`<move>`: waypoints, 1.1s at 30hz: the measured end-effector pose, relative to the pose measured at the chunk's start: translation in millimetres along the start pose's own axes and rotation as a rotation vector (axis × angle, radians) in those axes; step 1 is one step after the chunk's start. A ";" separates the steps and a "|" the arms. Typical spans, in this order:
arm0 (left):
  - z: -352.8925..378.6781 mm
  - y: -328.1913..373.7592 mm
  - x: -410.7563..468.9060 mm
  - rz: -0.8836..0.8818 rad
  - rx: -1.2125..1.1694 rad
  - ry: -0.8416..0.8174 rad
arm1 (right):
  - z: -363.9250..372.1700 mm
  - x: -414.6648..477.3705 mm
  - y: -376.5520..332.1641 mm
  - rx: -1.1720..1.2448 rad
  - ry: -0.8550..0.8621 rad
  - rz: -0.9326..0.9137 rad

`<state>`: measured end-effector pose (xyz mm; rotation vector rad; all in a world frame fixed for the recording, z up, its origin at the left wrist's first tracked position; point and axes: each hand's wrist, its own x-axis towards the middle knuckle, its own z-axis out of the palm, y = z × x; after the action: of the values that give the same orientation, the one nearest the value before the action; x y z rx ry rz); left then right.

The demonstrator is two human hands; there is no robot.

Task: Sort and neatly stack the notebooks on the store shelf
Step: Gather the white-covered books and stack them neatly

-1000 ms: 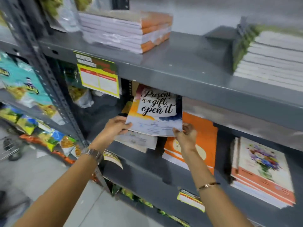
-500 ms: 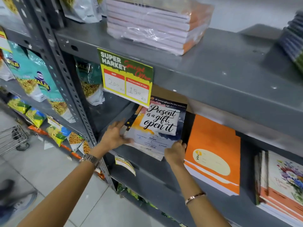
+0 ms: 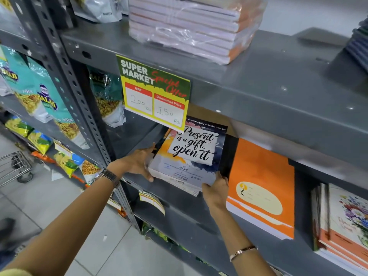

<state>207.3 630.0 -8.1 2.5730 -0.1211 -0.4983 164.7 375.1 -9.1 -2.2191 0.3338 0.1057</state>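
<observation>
A stack of notebooks point(image 3: 189, 158), its top cover reading "Present is a gift, open it", lies on the middle grey shelf point(image 3: 179, 208). My left hand point(image 3: 139, 164) presses flat against the stack's left edge, fingers spread. My right hand point(image 3: 216, 191) grips the stack's near right corner. Just right of it lies a pile of orange notebooks point(image 3: 262, 188). A floral-cover pile point(image 3: 344, 226) sits at the far right. On the upper shelf a plastic-wrapped bundle of notebooks point(image 3: 191, 26) rests, with another dark pile point(image 3: 358, 46) at the right edge.
A green and yellow price sign point(image 3: 154, 92) hangs from the upper shelf edge, over the stack's top. Snack packets point(image 3: 39, 96) fill the rack to the left, past a perforated grey upright point(image 3: 79, 108). A wire trolley point(image 3: 15, 166) stands on the tiled floor.
The tilted notebook has been lowered flat onto its stack and pushed back on the shelf. My hands moved to the stack's edges. The view came closer and shifted left.
</observation>
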 end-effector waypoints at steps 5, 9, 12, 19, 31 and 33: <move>-9.8 -7.1 2.9 0.020 -0.035 0.026 | 8.7 -5.0 -1.2 0.030 -0.020 -0.009; -16.0 -12.7 4.1 0.068 -0.094 0.003 | 15.0 -6.3 -2.9 0.026 -0.030 -0.018; -19.2 -15.9 4.9 0.068 -0.105 -0.012 | 15.5 -5.8 -3.4 0.019 -0.033 -0.015; -21.3 -22.3 6.1 0.040 -0.155 0.003 | 20.2 -9.2 -4.4 0.036 -0.076 -0.013; -13.2 -18.1 -6.7 0.032 -0.354 -0.074 | 20.2 -5.6 2.0 0.237 -0.112 0.055; -11.7 -16.4 -9.4 -0.020 -0.471 -0.073 | 22.0 -7.6 1.5 0.369 -0.094 0.123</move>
<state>202.8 651.4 -3.9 2.0988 -0.0013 -0.5538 157.8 393.0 -22.5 -1.8223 0.4028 0.1981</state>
